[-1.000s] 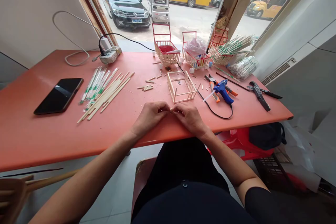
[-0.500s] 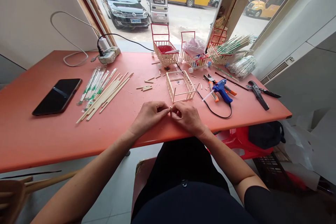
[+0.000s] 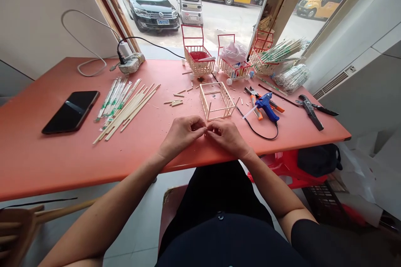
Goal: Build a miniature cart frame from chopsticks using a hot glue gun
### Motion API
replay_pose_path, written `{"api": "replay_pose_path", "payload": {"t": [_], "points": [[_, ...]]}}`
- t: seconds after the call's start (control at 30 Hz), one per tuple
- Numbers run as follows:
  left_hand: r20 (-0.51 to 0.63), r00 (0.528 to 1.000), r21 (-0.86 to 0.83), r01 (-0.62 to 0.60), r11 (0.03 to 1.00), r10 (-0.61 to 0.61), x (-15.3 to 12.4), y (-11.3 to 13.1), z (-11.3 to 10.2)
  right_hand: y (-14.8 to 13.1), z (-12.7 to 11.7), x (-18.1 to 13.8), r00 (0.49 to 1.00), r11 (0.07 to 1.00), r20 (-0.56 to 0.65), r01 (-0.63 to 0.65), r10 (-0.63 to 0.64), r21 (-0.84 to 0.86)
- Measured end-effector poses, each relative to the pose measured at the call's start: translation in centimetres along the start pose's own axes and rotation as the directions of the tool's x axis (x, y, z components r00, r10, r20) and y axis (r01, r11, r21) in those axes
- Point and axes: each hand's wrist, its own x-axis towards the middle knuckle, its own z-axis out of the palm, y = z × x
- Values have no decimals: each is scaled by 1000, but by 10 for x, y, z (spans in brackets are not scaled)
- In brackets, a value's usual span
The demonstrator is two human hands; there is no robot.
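Observation:
My left hand (image 3: 184,134) and my right hand (image 3: 226,134) meet fingertip to fingertip over the table's near edge. Both are closed in a pinch on a short piece of wooden stick, now almost wholly hidden by the fingers. Just beyond them stands a small open frame basket (image 3: 219,100) built of thin sticks, with slatted sides. Short cut sticks (image 3: 173,103) lie to its left. On its right are a blue glue gun (image 3: 266,106) with a clear glue stick in its nozzle and orange-handled pliers (image 3: 256,108).
Left on the orange table (image 3: 144,150) are long wooden sticks (image 3: 128,112), wrapped chopsticks (image 3: 109,98), a phone (image 3: 71,112) and a power strip (image 3: 131,65). Behind stand small stick-built carts (image 3: 200,66) with red handles. A black-handled tool (image 3: 310,112) and bagged sticks (image 3: 292,78) are right.
The fingertips have come closer together, covering the short stick that showed between them before. The view has shifted slightly; the basket and tools stay put on the table.

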Motion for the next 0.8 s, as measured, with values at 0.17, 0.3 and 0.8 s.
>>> {"api": "replay_pose_path", "payload": {"t": [0.17,0.3,0.8], "points": [[3,999,-3,32,999,-32,-1,2,-2,5,-5,1,1000,997,10,17,-17,73],[-5,999,2,35,999,-35,-1,1,-3,3,0,2,1000,1000,13,-19,19,14],[105,986,-229,154,961,-133,-2,8,-15,-1,-17,3,987,885,160,-104,34,454]]}}
